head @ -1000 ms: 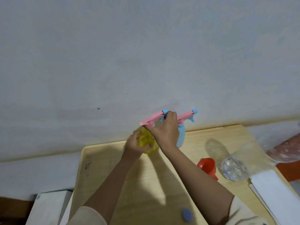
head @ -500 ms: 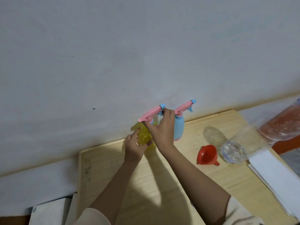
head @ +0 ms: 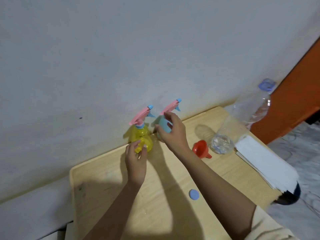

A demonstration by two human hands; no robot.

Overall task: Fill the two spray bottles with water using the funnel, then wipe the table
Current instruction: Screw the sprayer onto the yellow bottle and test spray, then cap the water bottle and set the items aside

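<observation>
At far edge of table, against wall: yellow bottle, blue bottle

funnel right of bottles, on table

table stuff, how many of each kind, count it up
spray bottles: 2 (yellow plastic spray bottle, blue plastic spray bottle)
red plastic funnel: 1
clear plastic water bottle: 1
round blue bottle cap: 1
white paper stack: 1
total: 6
</observation>
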